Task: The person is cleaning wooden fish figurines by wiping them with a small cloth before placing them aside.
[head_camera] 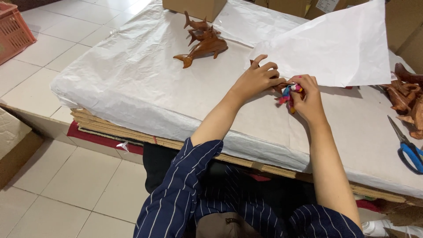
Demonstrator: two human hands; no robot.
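Observation:
My left hand (257, 77) and my right hand (307, 94) meet over a small multicoloured piece (287, 94) and a brown wooden figure whose tip shows between the fingers. My right hand grips the colourful piece; my left hand's fingertips pinch the wooden figure beside it. A large white paper sheet (335, 46) lifts up just behind both hands. All of this rests on a low table (145, 88) covered with white paper.
Brown wooden dolphin carvings (202, 42) stand at the table's back, by a cardboard box (194, 8). More wooden carvings (407, 94) lie at the right edge, with blue-handled scissors (407, 147) below them. An orange crate (13, 31) sits on the tiled floor at left.

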